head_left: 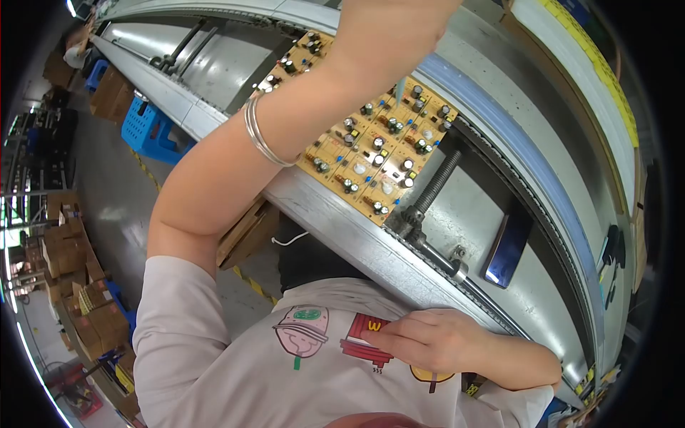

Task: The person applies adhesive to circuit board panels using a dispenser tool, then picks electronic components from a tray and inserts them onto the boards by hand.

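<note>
My left forearm, with silver bangles (pixel 258 135) on it, reaches across a panel of tan circuit boards (pixel 335 158). The boards carry black capacitors, coils, small blue parts and white blobs. My left hand (pixel 399 21) is above the panel's far edge, partly cut off by the top of the view, and its fingers are hidden. A thin light-blue piece (pixel 400 90) shows just below that hand; whether it is held I cannot tell. Close to my shirt, my right hand (pixel 435 340) has its fingers bent and pressed together. What lies inside them, if anything, is hidden.
The panel spans two metal conveyor rails (pixel 357 239). A threaded shaft (pixel 439 182) runs beside it. A dark phone (pixel 507 250) lies on the metal bed at right. A blue stool (pixel 150 132) and cardboard boxes (pixel 68 250) are at left. Another person (pixel 77 51) is far back.
</note>
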